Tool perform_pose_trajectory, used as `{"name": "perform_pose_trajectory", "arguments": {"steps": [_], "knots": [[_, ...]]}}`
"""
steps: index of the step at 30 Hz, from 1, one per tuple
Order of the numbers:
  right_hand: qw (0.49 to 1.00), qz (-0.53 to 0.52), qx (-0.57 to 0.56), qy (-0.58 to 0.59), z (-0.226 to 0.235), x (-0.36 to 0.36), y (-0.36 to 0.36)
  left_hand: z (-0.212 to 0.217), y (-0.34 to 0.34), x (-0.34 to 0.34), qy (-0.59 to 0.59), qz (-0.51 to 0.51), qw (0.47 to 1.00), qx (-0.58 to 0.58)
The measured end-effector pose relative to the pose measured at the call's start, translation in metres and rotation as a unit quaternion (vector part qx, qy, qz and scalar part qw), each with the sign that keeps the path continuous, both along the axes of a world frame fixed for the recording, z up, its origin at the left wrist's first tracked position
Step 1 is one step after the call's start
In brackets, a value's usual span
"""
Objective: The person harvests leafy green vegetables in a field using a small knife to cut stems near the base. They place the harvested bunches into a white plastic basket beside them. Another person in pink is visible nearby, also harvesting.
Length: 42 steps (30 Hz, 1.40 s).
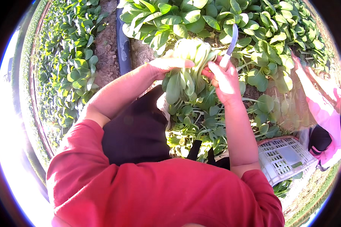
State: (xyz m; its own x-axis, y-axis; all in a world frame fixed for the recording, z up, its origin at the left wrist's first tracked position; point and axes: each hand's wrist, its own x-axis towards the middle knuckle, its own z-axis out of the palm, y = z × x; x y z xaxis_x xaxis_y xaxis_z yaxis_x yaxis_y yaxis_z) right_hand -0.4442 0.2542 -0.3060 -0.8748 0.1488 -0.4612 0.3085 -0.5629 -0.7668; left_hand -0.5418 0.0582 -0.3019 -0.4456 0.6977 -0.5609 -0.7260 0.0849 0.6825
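Observation:
A bunch of bok choy [195, 50] is held in front of me, its pale stalk ends up and its green leaves hanging down. My left hand [170, 63] is closed around the bunch from the left, thumb lying across the stalks. On the other side, my right hand [225, 77] grips a knife [233, 41] by its pale handle, the slightly curved blade pointing up and away from me. The fingertips of that hand also touch the right edge of the bunch. Part of the knife handle is hidden in the palm.
Growing leafy greens [269, 22] fill the far side; another planted bed [64, 68] runs along the left. A dark hose [123, 49] lies on bare soil between them. At the right are a white plastic crate [264, 160] and a co-worker's pink sleeve [324, 106], arms reaching toward the plants.

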Motion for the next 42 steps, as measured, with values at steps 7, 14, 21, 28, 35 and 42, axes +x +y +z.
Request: {"name": "perform_pose_trajectory", "arguments": {"steps": [7,14,21,28,35,42], "knots": [[0.943,0.101,0.301,-0.094,-0.083,-0.005,0.048,0.027,0.007,-0.06,0.482,-0.356,0.724,-0.342],[0.792,0.301,0.531,-0.019,-0.11,-0.081,0.012,-0.021,0.025,-0.083,0.644,-0.46,0.378,-0.481],[0.726,0.331,0.604,-0.009,-0.111,-0.125,-0.001,-0.019,0.002,-0.112,0.548,-0.488,0.409,-0.542],[0.715,0.279,0.642,-0.01,-0.083,-0.117,0.007,-0.007,-0.014,-0.089,0.667,-0.419,0.428,-0.442],[0.68,0.263,0.683,0.043,-0.103,-0.144,-0.001,-0.02,-0.001,-0.056,0.614,-0.473,0.457,-0.436],[0.721,0.227,0.651,-0.072,-0.134,-0.184,0.033,-0.008,0.013,-0.086,0.656,-0.45,0.401,-0.454]]}}
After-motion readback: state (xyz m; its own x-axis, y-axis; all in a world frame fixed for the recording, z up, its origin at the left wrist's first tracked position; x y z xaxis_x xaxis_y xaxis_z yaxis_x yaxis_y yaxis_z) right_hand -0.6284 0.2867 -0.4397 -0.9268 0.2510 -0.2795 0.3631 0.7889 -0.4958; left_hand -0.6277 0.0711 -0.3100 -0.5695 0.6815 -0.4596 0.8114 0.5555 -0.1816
